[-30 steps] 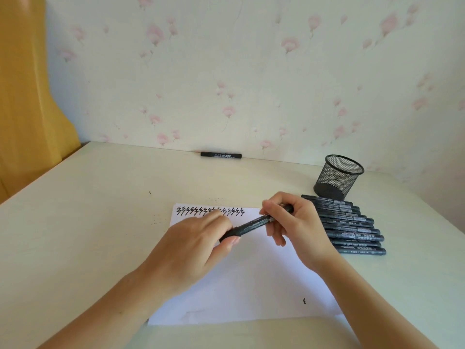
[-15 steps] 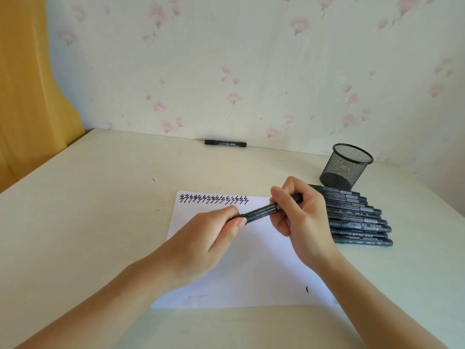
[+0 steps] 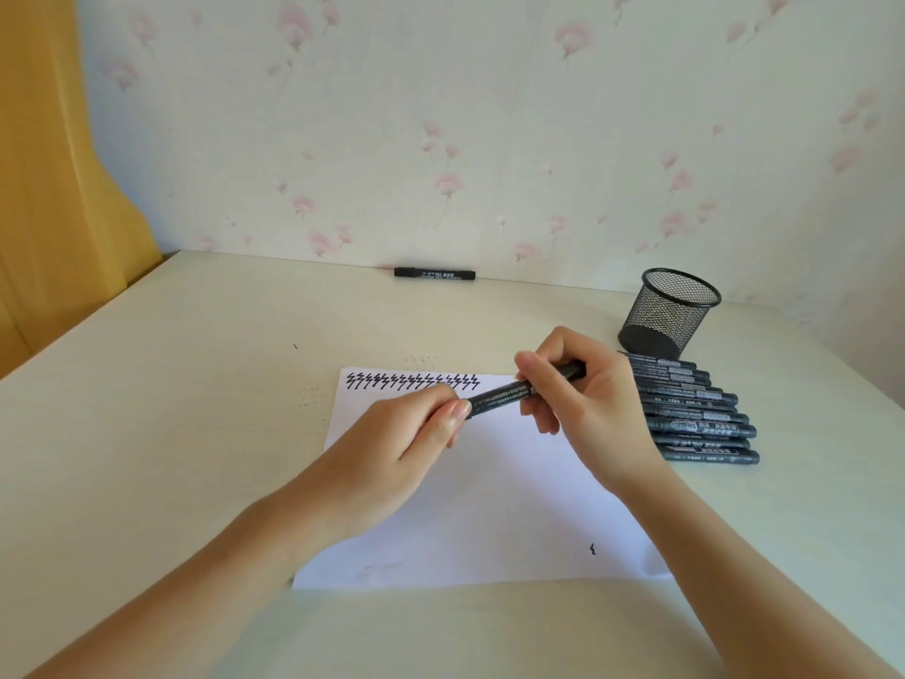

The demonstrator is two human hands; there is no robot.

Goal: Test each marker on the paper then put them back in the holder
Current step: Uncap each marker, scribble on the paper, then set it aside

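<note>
Black marker (image 3: pixel 509 395) held level above paper (image 3: pixel 489 507): left hand (image 3: pixel 396 448) fingers pinch cap end, right hand (image 3: pixel 583 389) fingers wrap barrel (likely for uncapping). Mesh holder (image 3: pixel 668 313) empty; marker row (image 3: pixel 695 414) beside it on tabletop (image 3: pixel 171 384).

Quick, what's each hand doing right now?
Left hand: fingers grip one end of the black marker pen.
Right hand: fingers grip the same marker's other end.
</note>
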